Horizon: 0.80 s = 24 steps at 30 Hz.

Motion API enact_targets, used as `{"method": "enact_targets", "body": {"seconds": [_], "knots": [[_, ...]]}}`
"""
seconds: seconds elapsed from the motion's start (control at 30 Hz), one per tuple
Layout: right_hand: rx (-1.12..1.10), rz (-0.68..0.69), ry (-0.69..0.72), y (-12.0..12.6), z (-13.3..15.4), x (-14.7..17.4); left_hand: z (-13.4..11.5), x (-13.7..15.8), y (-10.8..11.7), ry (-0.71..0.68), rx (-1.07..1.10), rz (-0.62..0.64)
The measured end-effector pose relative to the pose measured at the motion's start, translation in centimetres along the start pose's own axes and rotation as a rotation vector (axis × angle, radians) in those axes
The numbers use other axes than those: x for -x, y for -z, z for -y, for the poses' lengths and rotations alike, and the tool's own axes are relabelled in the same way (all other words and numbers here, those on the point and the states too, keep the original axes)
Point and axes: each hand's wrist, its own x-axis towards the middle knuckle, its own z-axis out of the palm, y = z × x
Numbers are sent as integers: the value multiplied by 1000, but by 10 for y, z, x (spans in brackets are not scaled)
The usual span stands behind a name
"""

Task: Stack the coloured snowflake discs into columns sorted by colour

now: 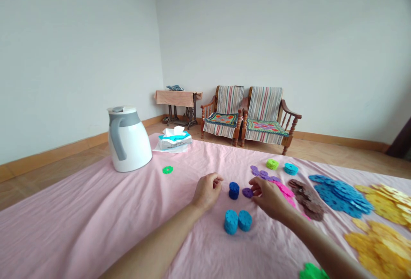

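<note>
My left hand (208, 191) hovers just left of a dark blue stack of notched discs (234, 190), its fingers curled together with nothing visible in them. On the other side of that stack, my right hand (269, 195) pinches the edge of a purple notched disc (247, 192) between thumb and fingers. Closer to me stand two light blue disc stacks, a left one (230, 222) and a right one (245, 220), side by side. Loose purple discs (263, 174) and pink discs (285, 190) lie beyond and partly behind my right hand.
Brown discs (306, 199), blue discs (342, 195) and yellow discs (382, 244) spread to the right. Lime (272, 164) and turquoise (290, 169) stacks stand farther back. A white jug (130, 142), tissue pack (175, 139) and green disc (167, 169) are leftward on the pink cloth (128, 219).
</note>
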Motion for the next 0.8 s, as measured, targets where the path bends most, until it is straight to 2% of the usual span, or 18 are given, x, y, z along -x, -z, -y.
{"method": "enact_targets", "body": {"seconds": [0.2,0.33,0.5,0.8], "knots": [[32,-19,12,0,0,-2,-1,0,0,4,8,3],[147,-67,1,17,-12,-12,0,0,0,-4,8,2],[374,-115,-84,38,-38,-29,1,-1,-1,-15,-2,-4],[625,-63,-154,22,-55,-44,5,-1,-4,-25,-9,-13]]}}
